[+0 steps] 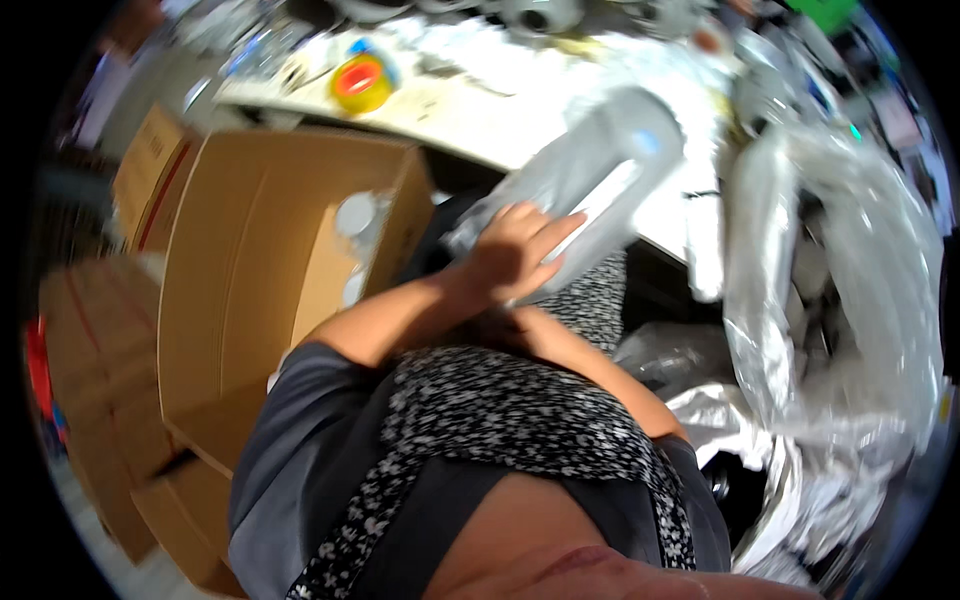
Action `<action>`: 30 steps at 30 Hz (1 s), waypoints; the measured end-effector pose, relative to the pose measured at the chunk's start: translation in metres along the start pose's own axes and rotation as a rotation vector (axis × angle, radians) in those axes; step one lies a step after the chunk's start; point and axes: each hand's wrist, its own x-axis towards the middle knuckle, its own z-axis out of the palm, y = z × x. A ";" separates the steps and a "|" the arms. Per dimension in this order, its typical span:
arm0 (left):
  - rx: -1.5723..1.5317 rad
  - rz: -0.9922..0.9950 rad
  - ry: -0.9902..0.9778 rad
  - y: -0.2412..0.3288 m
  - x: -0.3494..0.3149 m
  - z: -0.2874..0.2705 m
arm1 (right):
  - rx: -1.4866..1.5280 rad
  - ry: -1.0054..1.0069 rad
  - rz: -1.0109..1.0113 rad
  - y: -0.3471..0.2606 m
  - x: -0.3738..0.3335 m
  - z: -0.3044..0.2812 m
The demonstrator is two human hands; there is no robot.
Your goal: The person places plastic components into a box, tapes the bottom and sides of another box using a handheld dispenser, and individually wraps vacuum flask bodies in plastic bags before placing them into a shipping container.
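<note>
A long grey cylinder (600, 170) in clear plastic wrap lies slantwise in front of my body, its rounded far end over the table. A white strip and a pale blue patch show on it. My left hand (512, 252) grips its near end from above, the fingers lying across the wrap. Beneath that wrist, my right hand (522, 322) is at the underside of the near end, with its fingers hidden. Motion blurs the picture, so I cannot tell just what the cylinder is.
An open cardboard box (235, 250) at my left holds pale round-topped items (356, 215). The white table (450, 120) bears a yellow tape roll (360, 84) and crumpled plastic. At right hangs a large clear plastic bag (870, 300). More cardboard boxes (95, 350) stand far left.
</note>
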 end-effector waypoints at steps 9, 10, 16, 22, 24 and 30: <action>-0.352 -0.776 0.719 -0.025 -0.144 -0.212 | 0.414 0.183 0.057 0.020 -0.024 -0.028; -0.338 -0.875 0.765 -0.025 -0.168 -0.234 | 0.425 0.241 0.050 0.029 -0.021 -0.026; 0.151 -1.287 0.398 -0.058 -0.269 -0.248 | 0.344 0.160 0.217 0.050 0.001 -0.030; 0.639 -1.189 -0.688 -0.190 -0.439 -0.139 | 0.041 0.251 0.445 0.061 -0.002 -0.029; 0.636 -1.442 -0.783 -0.199 -0.502 -0.094 | -0.094 0.295 0.470 0.073 -0.017 -0.034; 0.616 -1.418 -1.035 -0.177 -0.514 -0.071 | -0.002 0.444 0.643 0.088 -0.106 -0.067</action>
